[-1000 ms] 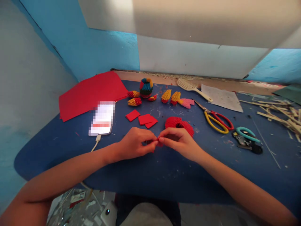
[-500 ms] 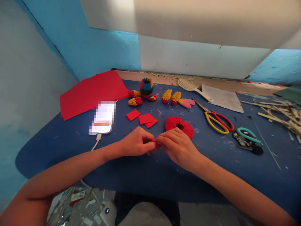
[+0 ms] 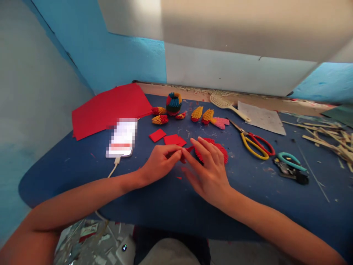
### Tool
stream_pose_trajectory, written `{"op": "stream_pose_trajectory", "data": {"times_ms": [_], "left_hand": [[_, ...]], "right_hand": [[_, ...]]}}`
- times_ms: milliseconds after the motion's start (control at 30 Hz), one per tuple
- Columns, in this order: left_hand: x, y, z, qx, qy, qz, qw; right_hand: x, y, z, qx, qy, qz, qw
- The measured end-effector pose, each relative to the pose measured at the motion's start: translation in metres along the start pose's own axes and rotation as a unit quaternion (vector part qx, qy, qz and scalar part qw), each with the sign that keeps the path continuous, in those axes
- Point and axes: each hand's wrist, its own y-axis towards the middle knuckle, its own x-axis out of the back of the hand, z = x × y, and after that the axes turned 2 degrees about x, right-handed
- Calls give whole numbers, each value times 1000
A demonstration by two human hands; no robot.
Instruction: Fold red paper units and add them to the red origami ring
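My left hand [image 3: 164,161] pinches a small strip of red paper [image 3: 188,149] between thumb and fingers, over the middle of the blue table. On the right, my right hand [image 3: 209,167] has its fingers spread, with the index finger touching or very near the strip. Partly behind that hand lies a ring of folded red paper [image 3: 220,151]. Small red paper pieces [image 3: 157,135] rest just beyond my left hand. One tiny red piece [image 3: 178,177] sits on the table below my hands.
Red sheets [image 3: 110,108] and a phone [image 3: 121,140] on a cable are at left. Folded-paper pieces [image 3: 173,105] and a hairbrush [image 3: 228,105] stand or lie at the back. Scissors [image 3: 253,143], a teal-handled tool [image 3: 292,163] and thin strips [image 3: 328,138] are at right.
Both hands have shifted slightly away from the body. My right hand has opened from its pinch and its fingers have spread. The tiny red piece below the hands has come into view.
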Motion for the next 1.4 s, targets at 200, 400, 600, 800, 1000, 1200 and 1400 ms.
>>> {"op": "stream_pose_trajectory", "data": {"times_ms": [200,400,600,800,1000,1200,1400], "left_hand": [[7,-2,-6,-27,40,28,998],[8,1,-6,-7,10,65,998],[6,0,-6,-18,21,85,996],[4,-1,-6,10,14,95,995],[2,-2,-6,31,22,115,993],[0,-2,-3,22,22,90,995],[-1,-4,-4,22,-27,67,997]], "right_hand": [[-1,0,-9,-35,146,-13,989],[2,7,-14,-190,328,15,925],[1,6,-16,-206,361,34,909],[-2,1,-21,-27,179,-48,982],[-4,2,-23,48,93,-73,992],[-1,4,-20,85,28,-77,993],[-1,2,-19,136,-48,-111,983]]}}
